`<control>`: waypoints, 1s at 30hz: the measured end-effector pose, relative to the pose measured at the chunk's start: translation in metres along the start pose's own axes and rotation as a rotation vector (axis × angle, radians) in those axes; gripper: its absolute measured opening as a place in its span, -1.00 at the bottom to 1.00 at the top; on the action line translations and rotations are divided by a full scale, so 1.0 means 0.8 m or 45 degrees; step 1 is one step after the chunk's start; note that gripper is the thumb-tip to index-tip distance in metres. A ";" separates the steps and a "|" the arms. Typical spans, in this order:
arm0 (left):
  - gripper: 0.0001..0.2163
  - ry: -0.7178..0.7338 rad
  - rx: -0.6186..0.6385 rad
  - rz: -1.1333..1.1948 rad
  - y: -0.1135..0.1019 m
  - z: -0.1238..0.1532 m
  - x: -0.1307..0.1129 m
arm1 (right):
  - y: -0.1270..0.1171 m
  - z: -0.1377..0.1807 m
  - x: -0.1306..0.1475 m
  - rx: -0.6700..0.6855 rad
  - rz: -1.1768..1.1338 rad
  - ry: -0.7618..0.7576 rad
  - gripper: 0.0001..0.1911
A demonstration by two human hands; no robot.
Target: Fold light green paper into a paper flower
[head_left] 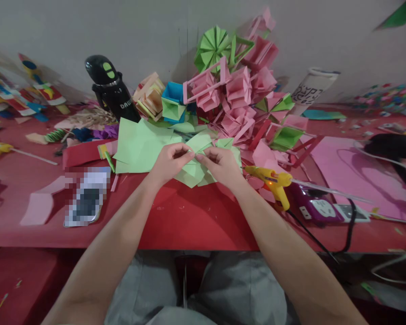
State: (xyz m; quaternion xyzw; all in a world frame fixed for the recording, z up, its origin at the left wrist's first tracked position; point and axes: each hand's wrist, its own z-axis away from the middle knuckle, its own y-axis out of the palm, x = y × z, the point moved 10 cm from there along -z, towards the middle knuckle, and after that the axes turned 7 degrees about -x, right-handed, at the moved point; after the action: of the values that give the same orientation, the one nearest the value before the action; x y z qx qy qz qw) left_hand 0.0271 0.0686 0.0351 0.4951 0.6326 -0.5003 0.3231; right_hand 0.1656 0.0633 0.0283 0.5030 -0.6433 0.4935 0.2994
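Both my hands meet over a folded light green paper piece (193,170) near the middle of the red table (189,221). My left hand (171,161) pinches its upper left edge with closed fingers. My right hand (219,164) pinches the same piece from the right, fingertips almost touching the left ones. Flat light green sheets (138,144) lie just behind and left of my hands.
A heap of folded pink and green paper shapes (238,97) rises behind. A yellow glue gun (274,183) lies right of my right hand, beside a purple power strip (316,208). A black bottle (111,90) stands back left. A phone (86,198) lies at left.
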 end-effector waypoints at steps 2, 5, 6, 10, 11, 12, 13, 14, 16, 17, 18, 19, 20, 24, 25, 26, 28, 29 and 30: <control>-0.78 0.026 -0.013 -0.009 0.000 0.000 -0.001 | 0.002 0.001 0.001 0.009 -0.021 0.012 -0.46; -0.76 0.039 -0.097 -0.001 -0.007 0.000 0.000 | 0.004 0.001 0.003 0.020 -0.073 0.021 -0.45; -0.75 0.037 -0.115 0.004 -0.008 0.000 0.001 | 0.005 0.001 0.003 0.022 -0.088 0.022 -0.44; -0.74 0.008 -0.050 0.014 -0.004 0.000 0.003 | -0.001 0.000 -0.003 -0.044 -0.080 0.019 -0.45; -0.73 -0.004 -0.005 0.011 -0.001 0.000 0.004 | -0.005 0.000 -0.004 -0.077 -0.077 0.020 -0.45; -0.71 -0.020 0.037 0.003 0.001 0.001 0.004 | -0.008 -0.001 -0.006 -0.105 -0.081 0.023 -0.46; -0.69 -0.037 0.064 -0.009 0.003 0.002 0.006 | -0.011 -0.001 -0.008 -0.126 -0.093 0.028 -0.46; -0.67 -0.053 0.071 -0.021 0.002 0.002 0.007 | -0.012 -0.002 -0.010 -0.139 -0.109 0.036 -0.46; -0.62 -0.077 0.035 -0.032 -0.003 0.002 0.010 | -0.012 -0.002 -0.014 -0.133 -0.131 0.062 -0.45; -0.60 -0.080 0.008 -0.028 -0.006 0.001 0.010 | -0.011 -0.002 -0.015 -0.116 -0.133 0.076 -0.44; -0.59 -0.079 -0.016 -0.015 -0.008 0.001 0.010 | -0.009 -0.002 -0.017 -0.097 -0.130 0.089 -0.43; -0.58 -0.077 -0.032 0.001 -0.010 0.000 0.009 | -0.008 -0.002 -0.018 -0.081 -0.123 0.099 -0.42; -0.58 -0.078 -0.040 0.017 -0.011 0.000 0.009 | -0.007 -0.002 -0.019 -0.074 -0.112 0.104 -0.41; -0.60 -0.103 -0.021 0.021 -0.013 -0.001 0.011 | -0.014 -0.001 -0.019 -0.132 -0.090 0.092 -0.40; -0.61 -0.108 -0.017 0.016 -0.014 -0.002 0.012 | -0.014 -0.002 -0.020 -0.138 -0.105 0.105 -0.41; -0.63 -0.112 -0.017 0.016 -0.015 -0.002 0.013 | -0.014 -0.002 -0.023 -0.134 -0.133 0.131 -0.42; -0.66 -0.122 -0.048 0.030 -0.021 -0.003 0.016 | -0.010 -0.002 -0.031 -0.094 -0.224 0.210 -0.46; -0.67 -0.129 -0.069 0.037 -0.024 -0.004 0.018 | -0.007 -0.003 -0.035 -0.069 -0.270 0.243 -0.48; -0.68 -0.136 -0.094 0.042 -0.028 -0.004 0.020 | -0.006 -0.004 -0.038 -0.051 -0.303 0.259 -0.49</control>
State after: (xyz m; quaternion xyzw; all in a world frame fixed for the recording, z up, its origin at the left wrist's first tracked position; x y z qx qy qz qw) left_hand 0.0015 0.0764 0.0289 0.4659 0.6241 -0.4969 0.3826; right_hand 0.1794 0.0768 0.0039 0.5170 -0.5552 0.4901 0.4292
